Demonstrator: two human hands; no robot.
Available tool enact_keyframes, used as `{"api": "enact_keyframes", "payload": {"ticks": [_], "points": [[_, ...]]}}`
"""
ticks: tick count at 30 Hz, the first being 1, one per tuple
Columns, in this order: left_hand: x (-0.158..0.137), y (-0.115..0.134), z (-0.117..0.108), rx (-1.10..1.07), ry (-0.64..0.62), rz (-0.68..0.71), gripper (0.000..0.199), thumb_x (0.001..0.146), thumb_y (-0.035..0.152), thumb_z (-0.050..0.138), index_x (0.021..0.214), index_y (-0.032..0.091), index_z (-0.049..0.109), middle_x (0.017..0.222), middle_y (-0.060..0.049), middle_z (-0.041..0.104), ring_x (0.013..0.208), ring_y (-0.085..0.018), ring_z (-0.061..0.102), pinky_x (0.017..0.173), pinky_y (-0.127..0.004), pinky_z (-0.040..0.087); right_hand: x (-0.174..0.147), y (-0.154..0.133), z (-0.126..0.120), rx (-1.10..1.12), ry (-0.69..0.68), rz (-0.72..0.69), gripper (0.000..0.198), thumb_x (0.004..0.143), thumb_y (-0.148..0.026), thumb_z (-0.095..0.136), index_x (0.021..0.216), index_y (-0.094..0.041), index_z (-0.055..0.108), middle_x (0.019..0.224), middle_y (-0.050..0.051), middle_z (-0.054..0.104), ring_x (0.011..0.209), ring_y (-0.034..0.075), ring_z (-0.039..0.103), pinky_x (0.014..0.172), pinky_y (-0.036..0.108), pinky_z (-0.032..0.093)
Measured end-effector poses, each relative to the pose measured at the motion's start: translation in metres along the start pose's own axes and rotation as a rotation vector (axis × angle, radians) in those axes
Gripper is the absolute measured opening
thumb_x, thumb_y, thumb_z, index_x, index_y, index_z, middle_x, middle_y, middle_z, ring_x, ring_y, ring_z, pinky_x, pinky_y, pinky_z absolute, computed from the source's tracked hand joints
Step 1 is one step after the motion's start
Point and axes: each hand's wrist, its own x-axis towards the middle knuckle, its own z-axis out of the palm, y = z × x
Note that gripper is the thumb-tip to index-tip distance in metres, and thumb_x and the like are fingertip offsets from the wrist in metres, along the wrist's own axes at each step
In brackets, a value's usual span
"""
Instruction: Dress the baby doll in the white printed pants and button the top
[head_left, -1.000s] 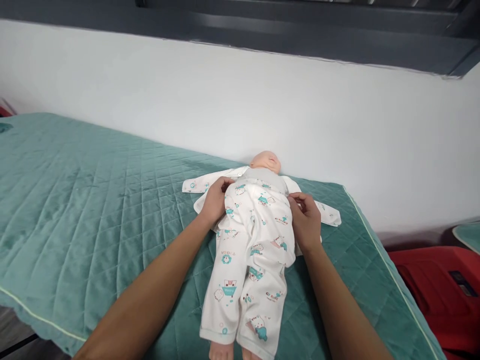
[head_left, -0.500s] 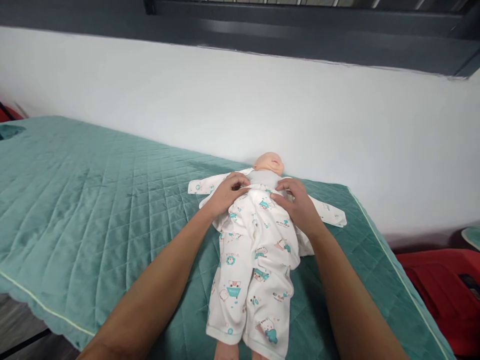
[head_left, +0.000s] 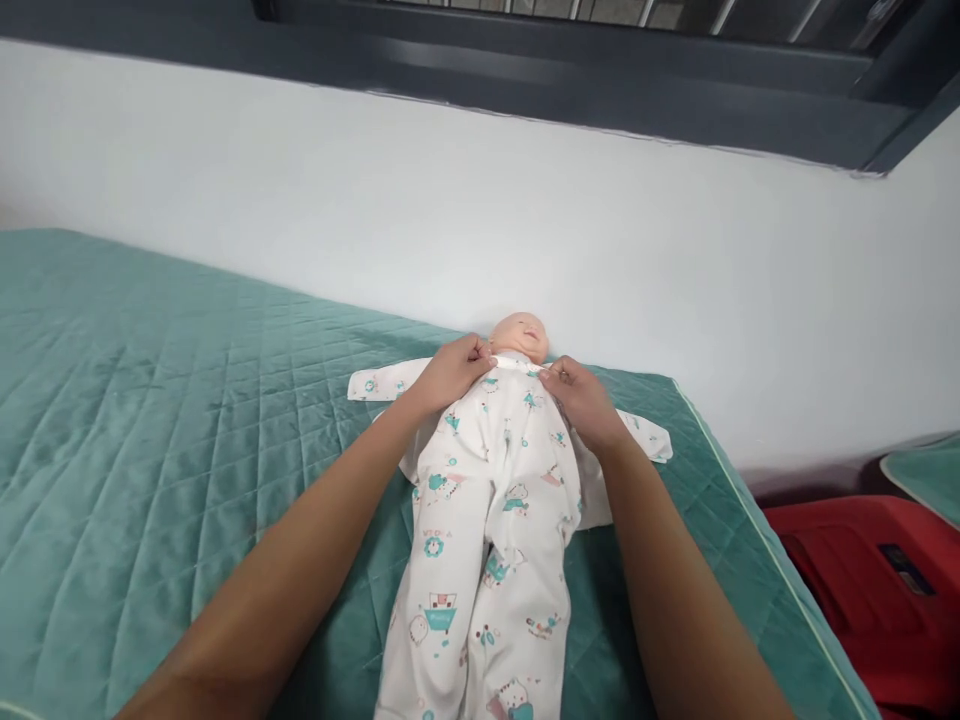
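Note:
A baby doll (head_left: 519, 336) lies on its back, its head close to the wall. White baby trousers (head_left: 450, 530) with teal and pink prints cover its legs and body, the waistband stretched up near its neck. My left hand (head_left: 459, 370) pinches the waistband on the left side, and my right hand (head_left: 583, 398) pinches it on the right. Under the trousers is a matching white long-sleeved top (head_left: 386, 382), its sleeves spread out to both sides. The doll's chest is hidden beneath the trousers, and its feet are out of view.
The doll rests on a teal quilted cover (head_left: 225, 450) with a pale piped edge on the right. Behind it stands a white wall (head_left: 450, 210) below a dark window frame (head_left: 525, 75). A red plastic stool (head_left: 847, 570) is at the lower right.
Both hands have drawn the waistband upward from the doll's belly to near its neck, covering the grey chest. The trouser legs look longer and straighter. The camera view has shifted slightly.

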Motion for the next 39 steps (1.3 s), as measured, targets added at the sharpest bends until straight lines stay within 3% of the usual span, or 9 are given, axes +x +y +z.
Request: {"api": "enact_keyframes", "payload": {"ticks": [4, 9, 15, 19, 23, 28, 34, 37, 39], "points": [[0.012, 0.0, 0.006, 0.023, 0.014, -0.055, 0.014, 0.081, 0.032, 0.062, 0.077, 0.021, 0.053, 0.072, 0.002, 0.06, 0.072, -0.016, 0.056, 0.071, -0.029, 0.041, 0.008, 0.016, 0.007, 0.209, 0.079, 0.104, 0.039, 0.073, -0.055, 0.07, 0.069, -0.024, 0.047, 0.062, -0.004, 0.05, 0.059, 0.014, 0.044, 0.057, 0.028, 0.037], [0.003, -0.008, 0.012, -0.085, 0.118, -0.128, 0.015, 0.079, 0.033, 0.063, 0.079, 0.02, 0.057, 0.073, 0.001, 0.064, 0.071, -0.016, 0.059, 0.069, -0.029, 0.043, 0.001, 0.018, 0.015, 0.209, 0.22, 0.134, 0.039, 0.069, -0.054, 0.077, 0.074, -0.023, 0.052, 0.063, -0.004, 0.057, 0.061, 0.015, 0.05, 0.06, 0.03, 0.042], [-0.02, -0.016, 0.006, -0.127, 0.158, -0.078, 0.014, 0.077, 0.034, 0.063, 0.079, 0.02, 0.063, 0.083, -0.002, 0.071, 0.081, -0.019, 0.065, 0.079, -0.03, 0.049, -0.018, 0.017, -0.002, 0.437, 0.181, 0.155, 0.035, 0.07, -0.051, 0.074, 0.082, -0.023, 0.057, 0.075, -0.001, 0.062, 0.069, 0.017, 0.057, 0.067, 0.032, 0.048], [-0.028, -0.021, 0.002, 0.043, 0.203, -0.016, 0.015, 0.084, 0.027, 0.054, 0.084, 0.022, 0.068, 0.092, -0.004, 0.074, 0.089, -0.021, 0.065, 0.088, -0.035, 0.049, -0.028, 0.021, -0.013, 0.397, 0.16, 0.161, 0.035, 0.068, -0.049, 0.074, 0.082, -0.022, 0.058, 0.075, 0.0, 0.061, 0.069, 0.017, 0.057, 0.066, 0.031, 0.048], [-0.029, -0.032, -0.002, 0.32, 0.257, 0.11, 0.026, 0.087, 0.022, 0.051, 0.105, 0.022, 0.07, 0.121, -0.007, 0.07, 0.118, -0.026, 0.056, 0.107, -0.043, 0.04, -0.033, 0.024, -0.01, 0.311, 0.135, 0.181, 0.035, 0.066, -0.047, 0.077, 0.083, -0.02, 0.062, 0.074, 0.0, 0.064, 0.067, 0.016, 0.056, 0.061, 0.028, 0.045], [-0.032, -0.041, -0.007, 0.583, 0.277, 0.023, 0.034, 0.089, 0.021, 0.049, 0.117, 0.026, 0.068, 0.135, -0.01, 0.062, 0.132, -0.034, 0.044, 0.103, -0.053, 0.037, -0.036, 0.025, -0.009, 0.227, 0.116, 0.175, 0.033, 0.07, -0.047, 0.075, 0.085, -0.019, 0.065, 0.075, -0.001, 0.066, 0.066, 0.015, 0.054, 0.061, 0.027, 0.042], [-0.037, -0.035, -0.008, 0.679, 0.408, -0.005, 0.041, 0.08, 0.007, 0.049, 0.111, 0.024, 0.07, 0.128, -0.013, 0.063, 0.124, -0.035, 0.048, 0.094, -0.05, 0.041, -0.047, 0.018, -0.012, 0.198, -0.011, 0.187, 0.032, 0.076, -0.047, 0.071, 0.092, -0.02, 0.063, 0.078, -0.001, 0.066, 0.065, 0.015, 0.055, 0.058, 0.026, 0.041], [-0.041, -0.028, -0.005, 0.539, 0.456, 0.049, 0.032, 0.084, 0.011, 0.047, 0.104, 0.021, 0.07, 0.114, -0.012, 0.067, 0.111, -0.03, 0.055, 0.092, -0.043, 0.044, -0.051, 0.018, -0.011, 0.167, 0.004, 0.176, 0.032, 0.077, -0.047, 0.068, 0.093, -0.02, 0.062, 0.08, -0.001, 0.068, 0.068, 0.016, 0.056, 0.061, 0.027, 0.043], [-0.045, -0.024, -0.003, 0.347, 0.384, 0.073, 0.024, 0.087, 0.019, 0.047, 0.096, 0.021, 0.07, 0.102, -0.008, 0.069, 0.097, -0.025, 0.06, 0.086, -0.037, 0.046, -0.053, 0.019, -0.01, 0.087, 0.024, 0.156, 0.028, 0.078, -0.044, 0.065, 0.093, -0.021, 0.063, 0.082, 0.0, 0.069, 0.073, 0.017, 0.058, 0.064, 0.029, 0.045]]}}
